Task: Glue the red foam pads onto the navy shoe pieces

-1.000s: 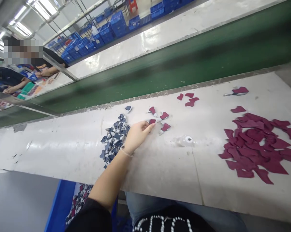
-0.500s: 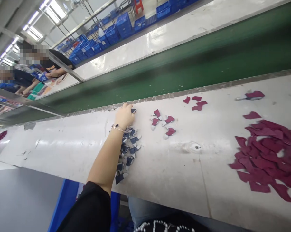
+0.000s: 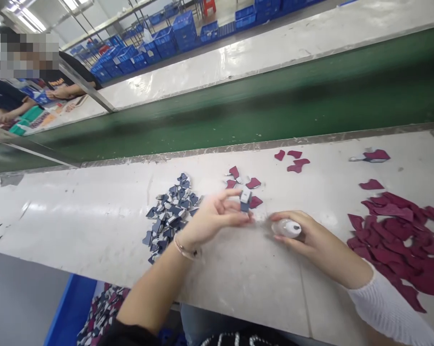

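Between the fingertips of my left hand (image 3: 217, 214) is a small dark blue and white piece (image 3: 245, 200). My right hand (image 3: 303, 233) is wrapped round a small clear bottle (image 3: 286, 228) with a white end, low over the white tabletop. Left of my left hand lies a heap of dark blue and white pieces (image 3: 174, 206). Just behind the held piece are several maroon-topped pieces (image 3: 253, 183). At the right is a large pile of maroon cut pieces (image 3: 400, 240), with a single maroon piece (image 3: 371, 184) behind it.
A green conveyor belt (image 3: 238, 115) runs behind the white table (image 3: 76, 206). Below the front edge is a blue bin (image 3: 64, 307) holding mixed pieces. Across the belt, people (image 3: 69, 72) work at the left, and blue crates (image 3: 184, 31) stand farther back.
My left hand has come from the table's back edge toward the middle, bringing a blue and white piece. My right hand has come into view with the bottle. The view has shifted slightly.
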Tool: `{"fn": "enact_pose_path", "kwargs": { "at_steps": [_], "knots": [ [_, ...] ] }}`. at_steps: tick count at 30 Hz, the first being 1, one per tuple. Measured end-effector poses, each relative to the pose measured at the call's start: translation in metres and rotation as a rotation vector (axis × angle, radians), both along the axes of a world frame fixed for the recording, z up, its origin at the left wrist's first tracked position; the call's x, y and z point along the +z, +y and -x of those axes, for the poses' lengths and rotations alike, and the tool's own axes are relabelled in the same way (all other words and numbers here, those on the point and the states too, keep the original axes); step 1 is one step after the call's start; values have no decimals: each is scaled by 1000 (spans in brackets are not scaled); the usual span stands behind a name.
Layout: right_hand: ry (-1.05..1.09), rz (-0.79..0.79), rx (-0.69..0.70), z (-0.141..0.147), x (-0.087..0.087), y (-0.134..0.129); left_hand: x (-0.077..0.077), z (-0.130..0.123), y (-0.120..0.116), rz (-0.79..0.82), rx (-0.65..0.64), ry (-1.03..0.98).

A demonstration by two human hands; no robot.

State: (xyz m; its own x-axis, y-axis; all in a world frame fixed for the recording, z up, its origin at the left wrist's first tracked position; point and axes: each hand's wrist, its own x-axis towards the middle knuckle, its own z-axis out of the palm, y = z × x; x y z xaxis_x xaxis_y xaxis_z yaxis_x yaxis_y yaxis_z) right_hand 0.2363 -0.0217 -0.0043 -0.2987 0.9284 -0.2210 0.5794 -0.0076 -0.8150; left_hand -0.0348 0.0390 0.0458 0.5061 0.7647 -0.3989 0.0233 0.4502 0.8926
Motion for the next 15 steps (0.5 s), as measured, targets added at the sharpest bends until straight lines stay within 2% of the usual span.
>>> {"fn": "enact_pose_path", "kwargs": {
  "at_steps": [1, 3, 5, 7, 9, 11, 12, 15],
  "knots": [
    [30, 24, -4, 2, 4, 1, -8, -8, -11, 106, -5, -111],
    [89, 84, -64, -2, 21, 1, -24, -21, -27, 242, -29, -187],
    [99, 120, -163, -13, 43, -1, -34, -28, -35, 257, -54, -150],
    [93, 75, -204, -24, 64, -2, -37, -29, -38, 139, -105, -42],
    [127, 6, -194, -32, 77, -2, -36, -28, -41, -75, -158, 108],
    [163, -41, -237, -37, 81, -4, -34, -27, -43, -235, -188, 216],
    [167, -52, -269, -39, 81, -5, -33, -27, -44, -251, -185, 221],
    [236, -59, -285, -43, 74, -9, -31, -26, -45, -66, -153, 37]
  ]
}}
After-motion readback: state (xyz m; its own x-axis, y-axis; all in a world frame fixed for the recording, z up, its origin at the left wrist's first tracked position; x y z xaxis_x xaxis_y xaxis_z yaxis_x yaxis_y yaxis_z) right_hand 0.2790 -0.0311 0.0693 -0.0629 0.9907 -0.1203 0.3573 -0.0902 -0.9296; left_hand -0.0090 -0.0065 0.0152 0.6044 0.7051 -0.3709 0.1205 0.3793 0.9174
